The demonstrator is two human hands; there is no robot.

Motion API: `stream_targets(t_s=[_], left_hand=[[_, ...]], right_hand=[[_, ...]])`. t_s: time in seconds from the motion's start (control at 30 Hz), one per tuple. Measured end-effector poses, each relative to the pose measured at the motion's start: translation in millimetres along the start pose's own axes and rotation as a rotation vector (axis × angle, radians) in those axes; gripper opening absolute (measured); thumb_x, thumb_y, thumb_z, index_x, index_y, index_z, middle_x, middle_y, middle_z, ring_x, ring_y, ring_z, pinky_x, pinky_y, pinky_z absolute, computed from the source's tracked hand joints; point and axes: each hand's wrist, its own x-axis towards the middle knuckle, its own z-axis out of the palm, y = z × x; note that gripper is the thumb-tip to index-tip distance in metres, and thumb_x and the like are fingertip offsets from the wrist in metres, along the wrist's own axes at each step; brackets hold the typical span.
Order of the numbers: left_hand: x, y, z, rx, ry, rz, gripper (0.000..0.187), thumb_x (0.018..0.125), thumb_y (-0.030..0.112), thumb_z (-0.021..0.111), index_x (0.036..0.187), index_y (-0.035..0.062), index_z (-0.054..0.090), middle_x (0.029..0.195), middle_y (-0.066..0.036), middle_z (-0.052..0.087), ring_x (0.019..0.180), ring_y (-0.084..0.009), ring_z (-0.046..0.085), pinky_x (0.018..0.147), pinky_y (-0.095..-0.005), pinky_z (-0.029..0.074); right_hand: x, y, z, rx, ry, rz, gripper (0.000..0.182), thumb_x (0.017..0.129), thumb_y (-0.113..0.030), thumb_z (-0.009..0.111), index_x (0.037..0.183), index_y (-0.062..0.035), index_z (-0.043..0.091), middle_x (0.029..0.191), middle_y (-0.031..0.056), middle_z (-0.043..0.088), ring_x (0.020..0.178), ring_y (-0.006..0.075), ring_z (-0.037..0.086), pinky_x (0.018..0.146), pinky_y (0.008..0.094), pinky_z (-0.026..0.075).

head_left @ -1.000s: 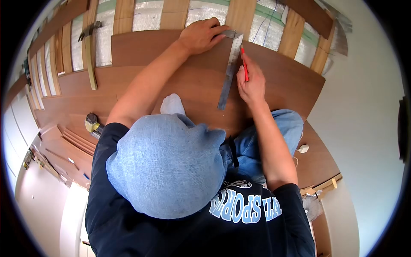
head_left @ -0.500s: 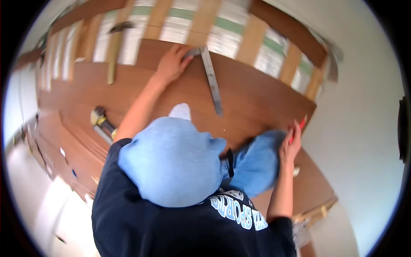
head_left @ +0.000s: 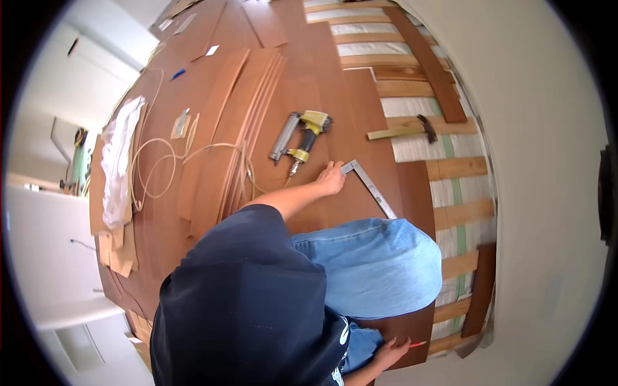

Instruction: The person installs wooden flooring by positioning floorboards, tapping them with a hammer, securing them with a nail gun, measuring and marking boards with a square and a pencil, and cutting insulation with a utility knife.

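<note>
My left hand (head_left: 331, 178) is closed on the short arm of a metal square (head_left: 373, 191), which lies on the brown boards. Near the bottom right, my right hand (head_left: 391, 352) holds a red pencil (head_left: 417, 344) beside my jeans. Above my left hand a yellow-and-black nail gun (head_left: 309, 136) rests on the floor with its hose attached. A hammer (head_left: 402, 130) lies across the edge of the boards and a wooden batten.
Wooden battens (head_left: 457, 167) with silvery sheeting between them run along the wall at right. Stacked brown planks (head_left: 248, 122), a looped air hose (head_left: 156, 140) and white plastic wrapping (head_left: 120, 164) are at left.
The view has swung round, showing more floor at left. My left hand now has the square away from the board edge, nearer the nail gun. The pencil remains in my right hand.
</note>
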Motion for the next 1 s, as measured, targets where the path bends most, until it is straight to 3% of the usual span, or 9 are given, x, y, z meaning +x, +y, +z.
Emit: stream_targets(t_s=[0.2, 0.27, 0.33, 0.4, 0.5, 0.67, 0.73, 0.8, 1.0], left_hand=[[-15.8, -8.0, -20.9, 0.068, 0.014, -0.112, 0.043, 0.102, 0.022, 0.057, 0.137, -0.0004, 0.048, 0.14, -0.03, 0.051, 0.121, -0.0465, 0.062, 0.103, -0.0529, 0.052], [-22.1, -11.7, -25.2, 0.167, -0.034, -0.064, 0.039, 0.102, 0.021, 0.057, 0.133, -0.0009, 0.049, 0.138, -0.029, 0.052, 0.12, -0.0457, 0.063, 0.101, -0.0527, 0.054], [-10.0, -16.1, -32.7, 0.296, -0.085, -0.012, 0.037, 0.101, 0.02, 0.057, 0.131, -0.0008, 0.051, 0.137, -0.028, 0.055, 0.121, -0.0437, 0.065, 0.099, -0.0512, 0.055], [13.3, -36.7, -29.8, 0.279, -0.031, -0.032, 0.047, 0.1, 0.03, 0.062, 0.132, -0.0028, 0.048, 0.134, -0.029, 0.055, 0.119, -0.0446, 0.065, 0.098, -0.0516, 0.055], [17.2, -42.7, -43.9, 0.161, 0.037, -0.062, 0.052, 0.103, 0.038, 0.058, 0.135, -0.0028, 0.049, 0.138, -0.028, 0.051, 0.122, -0.0463, 0.062, 0.102, -0.052, 0.054], [-21.0, -43.9, -78.0, 0.257, -0.056, -0.043, 0.054, 0.105, 0.04, 0.054, 0.145, 0.005, 0.047, 0.146, -0.023, 0.046, 0.131, -0.0454, 0.056, 0.108, -0.0518, 0.05], [-36.7, -74.0, -80.4, 0.214, -0.061, 0.187, 0.045, 0.105, 0.037, 0.054, 0.136, 0.006, 0.055, 0.144, -0.019, 0.049, 0.124, -0.0411, 0.062, 0.102, -0.0539, 0.053], [-103.0, -45.0, -146.9, 0.069, -0.102, -0.02, 0.037, 0.105, 0.032, 0.052, 0.134, 0.0099, 0.06, 0.138, -0.015, 0.055, 0.121, -0.0376, 0.064, 0.099, -0.0532, 0.053], [-221.8, -142.5, -238.3, 0.255, 0.483, 0.45, 0.019, 0.093, 0.019, 0.063, 0.107, 0.0125, 0.075, 0.114, -0.009, 0.072, 0.107, -0.0309, 0.069, 0.092, -0.0435, 0.055]], right_hand=[[-24.1, 20.4, -25.1, 0.147, 0.268, 0.112, 0.046, 0.104, -0.018, 0.059, 0.144, 0.0045, 0.053, 0.14, 0.0267, 0.059, 0.117, 0.0419, 0.062, 0.103, 0.0454, 0.052], [-47.4, 63.7, -25.8, -0.128, 0.485, -0.002, 0.036, 0.098, -0.033, 0.065, 0.127, -0.0115, 0.065, 0.127, 0.0149, 0.067, 0.107, 0.0297, 0.065, 0.093, 0.0426, 0.058], [-63.1, 109.4, -28.6, 0.018, 0.278, 0.205, 0.05, 0.097, -0.037, 0.069, 0.14, -0.0124, 0.061, 0.147, 0.0189, 0.059, 0.128, 0.0315, 0.06, 0.108, 0.0531, 0.051], [-75.4, 133.7, -11.0, 0.111, 0.105, 0.304, 0.046, 0.103, -0.026, 0.058, 0.137, 0.0051, 0.059, 0.128, 0.0306, 0.066, 0.104, 0.0467, 0.066, 0.098, 0.048, 0.053], [-105.7, 146.3, 58.2, 0.679, 0.181, 0.242, 0.047, 0.103, -0.034, 0.055, 0.125, 0.0067, 0.066, 0.112, 0.0348, 0.069, 0.094, 0.0497, 0.069, 0.088, 0.0521, 0.056], [-118.8, 109.4, 76.0, 0.442, -0.192, 0.355, 0.049, 0.103, -0.037, 0.055, 0.123, 0.0075, 0.064, 0.109, 0.0352, 0.07, 0.094, 0.0497, 0.069, 0.087, 0.0537, 0.056], [-110.3, 97.6, 75.6, 0.358, -0.307, 0.302, 0.05, 0.103, -0.038, 0.055, 0.122, 0.0079, 0.064, 0.107, 0.0353, 0.07, 0.095, 0.0497, 0.069, 0.087, 0.0544, 0.056], [-96.6, 87.2, 73.6, 0.264, -0.391, 0.231, 0.051, 0.103, -0.039, 0.055, 0.121, 0.0082, 0.063, 0.106, 0.0355, 0.07, 0.095, 0.0497, 0.069, 0.087, 0.055, 0.056], [3.0, 24.9, 51.3, -0.248, -0.463, -0.207, 0.053, 0.103, -0.041, 0.055, 0.119, 0.0092, 0.061, 0.102, 0.0359, 0.07, 0.095, 0.0496, 0.07, 0.086, 0.0569, 0.056]])
